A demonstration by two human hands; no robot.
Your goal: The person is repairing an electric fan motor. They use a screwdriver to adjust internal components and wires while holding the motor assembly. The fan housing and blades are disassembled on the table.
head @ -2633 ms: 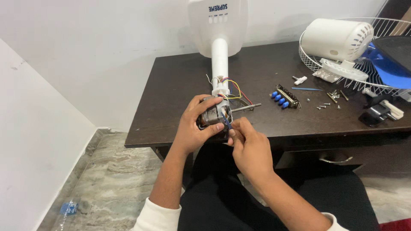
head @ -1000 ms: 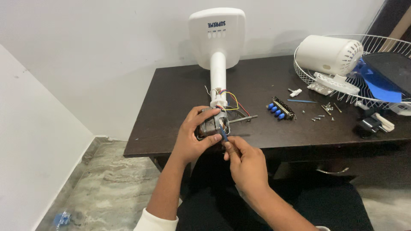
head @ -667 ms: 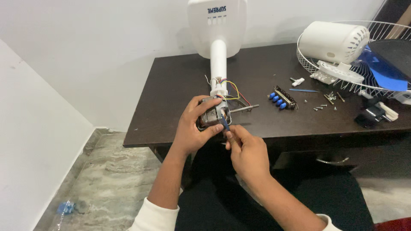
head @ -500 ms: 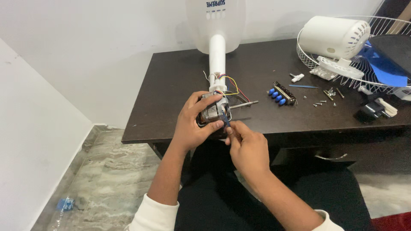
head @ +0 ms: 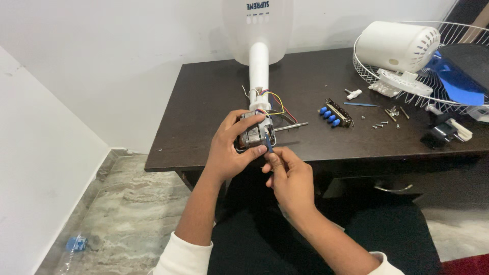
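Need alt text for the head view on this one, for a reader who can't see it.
A person's left hand grips a small fan motor at the edge of a dark table, while the right hand works a thin blue-handled tool against it. A white fan stand, switch block, screws and wire guard lie behind.

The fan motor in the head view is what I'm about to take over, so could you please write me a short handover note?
Left hand: grips the fan motor at the desk's front edge.
Right hand: pinches a small blue-handled tool against the motor's near side.
Motor is bare, wired by coloured leads to the white stand; its shaft points right.
Done: white motor housing, grille and blue blade lie off, far right.
Left: loose screws and blue-button switch block remain unfitted.
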